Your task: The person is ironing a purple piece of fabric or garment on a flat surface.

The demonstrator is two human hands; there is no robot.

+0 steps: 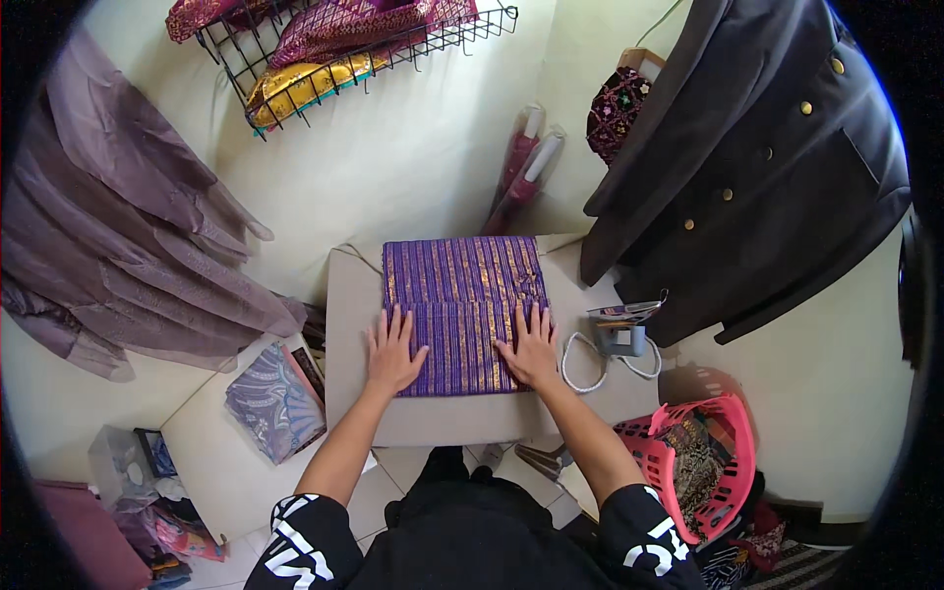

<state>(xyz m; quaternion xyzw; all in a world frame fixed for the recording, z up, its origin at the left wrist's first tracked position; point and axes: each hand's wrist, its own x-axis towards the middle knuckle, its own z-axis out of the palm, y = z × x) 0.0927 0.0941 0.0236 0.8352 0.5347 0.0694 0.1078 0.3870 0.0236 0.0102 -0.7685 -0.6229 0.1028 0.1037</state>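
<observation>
A folded purple cloth with gold stripes (462,329) lies flat on a beige padded board (442,423). Across its middle runs a fold edge, and the far part looks slightly creased at the right. My left hand (395,354) rests on the cloth's left edge, fingers spread and pointing away from me. On the right edge lies my right hand (531,346), also flat with its fingers apart. Neither hand grips anything. Just right of my right hand is a grey device with a pale cord (619,339), partly covered by a flat item on top.
A dark jacket with gold buttons (757,147) hangs at the right, a mauve sheer garment (128,216) at the left. The pink laundry basket (742,442) holds clothes. Folded patterned cloth (275,403) lies on a white surface. Above hangs a black wire basket (364,74) of fabrics.
</observation>
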